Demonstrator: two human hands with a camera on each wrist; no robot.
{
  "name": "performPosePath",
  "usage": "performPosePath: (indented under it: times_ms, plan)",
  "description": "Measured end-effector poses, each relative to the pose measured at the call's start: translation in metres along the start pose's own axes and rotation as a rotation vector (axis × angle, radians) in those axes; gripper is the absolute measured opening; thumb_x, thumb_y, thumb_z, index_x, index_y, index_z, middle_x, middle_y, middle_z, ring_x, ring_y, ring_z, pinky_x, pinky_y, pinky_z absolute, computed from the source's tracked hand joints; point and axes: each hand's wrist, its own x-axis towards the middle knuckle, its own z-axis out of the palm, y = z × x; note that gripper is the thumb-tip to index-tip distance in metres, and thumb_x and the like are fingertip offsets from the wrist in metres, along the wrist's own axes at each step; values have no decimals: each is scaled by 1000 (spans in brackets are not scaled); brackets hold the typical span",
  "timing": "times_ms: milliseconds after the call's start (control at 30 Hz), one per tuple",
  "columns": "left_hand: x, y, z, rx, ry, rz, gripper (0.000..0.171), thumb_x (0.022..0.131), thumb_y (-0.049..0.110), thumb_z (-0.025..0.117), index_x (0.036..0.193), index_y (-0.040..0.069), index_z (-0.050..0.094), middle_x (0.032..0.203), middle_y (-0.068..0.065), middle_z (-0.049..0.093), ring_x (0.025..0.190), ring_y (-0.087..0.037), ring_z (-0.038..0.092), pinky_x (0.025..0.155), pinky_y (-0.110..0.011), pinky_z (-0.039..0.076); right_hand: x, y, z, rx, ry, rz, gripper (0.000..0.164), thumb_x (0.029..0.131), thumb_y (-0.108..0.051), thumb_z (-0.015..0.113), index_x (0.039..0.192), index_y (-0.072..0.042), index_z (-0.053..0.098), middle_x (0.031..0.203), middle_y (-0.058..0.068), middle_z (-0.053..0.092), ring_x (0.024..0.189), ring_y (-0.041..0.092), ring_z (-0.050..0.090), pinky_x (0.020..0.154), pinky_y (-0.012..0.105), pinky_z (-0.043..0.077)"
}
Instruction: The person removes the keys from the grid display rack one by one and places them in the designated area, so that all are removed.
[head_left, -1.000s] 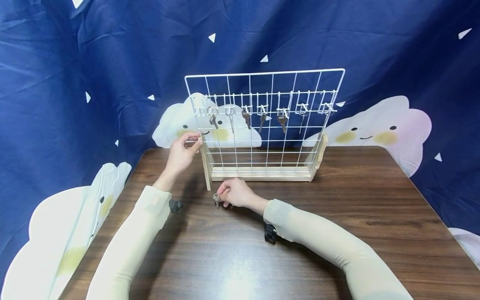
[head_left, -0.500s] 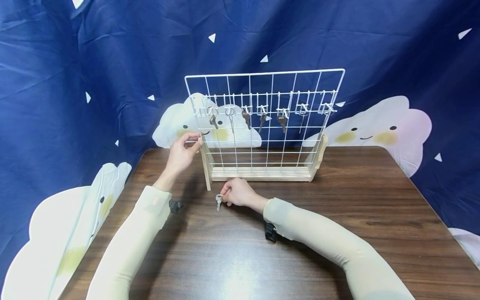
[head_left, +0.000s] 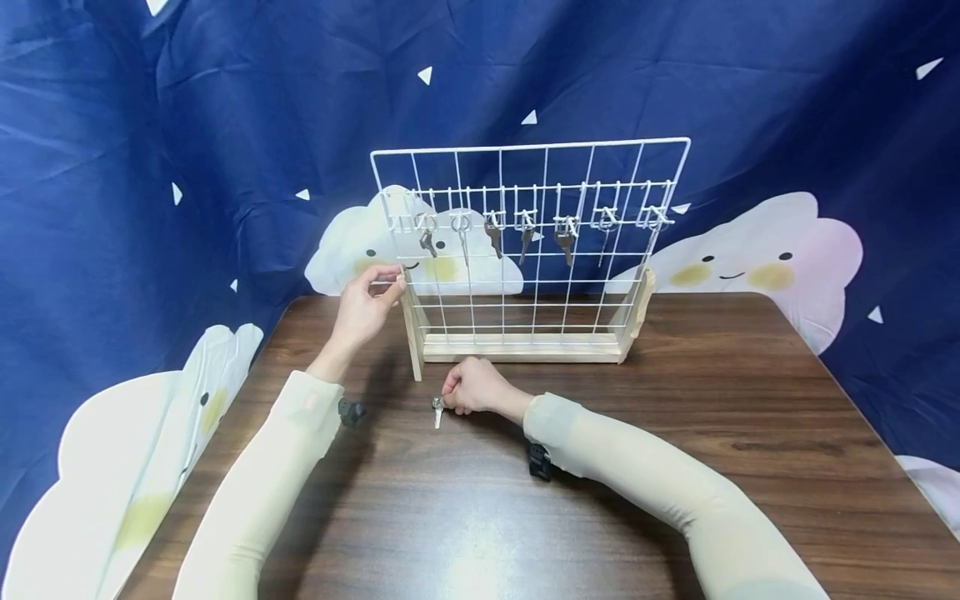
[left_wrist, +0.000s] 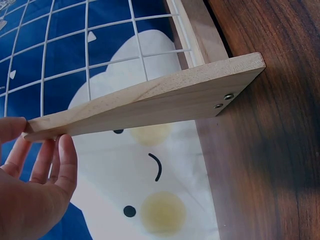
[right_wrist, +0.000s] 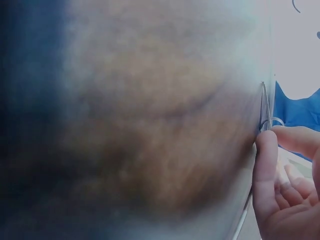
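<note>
My left hand (head_left: 360,308) grips the upper end of the stand's left wooden side piece (head_left: 412,333). In the left wrist view the thumb lies on one face of that wood (left_wrist: 150,100) and the fingers curl against the other. Low in front of the stand, my right hand (head_left: 480,387) pinches a small silver key (head_left: 438,415) by its ring, between thumb and forefinger. The key points toward me, close over the table. In the right wrist view the key (right_wrist: 265,105) appears edge-on at the fingertips, and a blurred sleeve covers most of that view.
A white wire grid (head_left: 528,147) rises from the wooden base (head_left: 521,348). Hooks in a row across it carry several keys, among them a brown key (head_left: 565,242). The dark wood table (head_left: 712,417) ends at a blue curtain (head_left: 247,108) with cloud prints.
The key at my right fingertips has swung round, its blade showing brighter and longer, and has shifted slightly toward me. My left hand stays on the side piece.
</note>
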Motion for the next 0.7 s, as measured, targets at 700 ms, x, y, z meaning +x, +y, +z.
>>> performPosePath:
  times_ms: [700]
  plan:
    - [2, -2, 0, -15, -7, -5, 34, 95, 7, 65, 125, -8, 61, 123, -28, 64, 102, -40, 67, 92, -49, 61, -1, 5, -6, 96, -25, 1, 6, 81, -16, 80, 81, -14, 73, 68, 2, 75, 53, 13, 67, 49, 24, 59]
